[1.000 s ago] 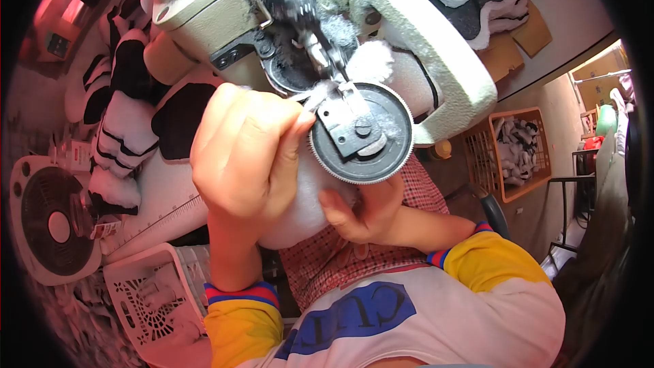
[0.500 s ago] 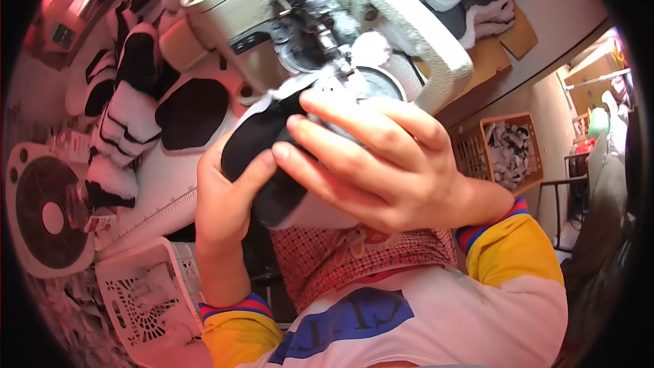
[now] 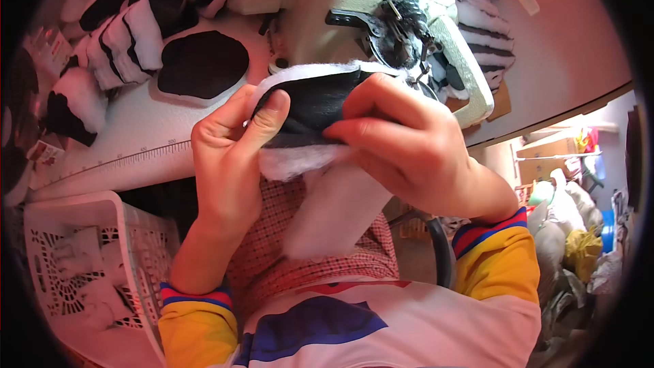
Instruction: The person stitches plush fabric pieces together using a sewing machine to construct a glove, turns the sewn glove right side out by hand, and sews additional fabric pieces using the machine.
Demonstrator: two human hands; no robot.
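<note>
Both of my hands hold a black fabric piece with a fluffy white edge, above my lap. My left hand grips its left end, thumb pressed on the black side. My right hand is closed on the right part, fingers bent over the black face and slightly blurred. A white fluffy flap hangs below the piece, blurred. Just beyond it stands a cream sewing machine, its needle area close to my right hand. The fingertips of my right hand are partly hidden.
Flat black oval pieces with white edges lie on the table at left, beside stacked black-and-white pieces. A printed ruler scale runs along the table edge. A white basket stands lower left. More pieces are stacked behind the machine.
The piece has come away from the machine's needle area towards my body, and its white flap now hangs down. My right hand has shifted its hold. The camera view has turned.
</note>
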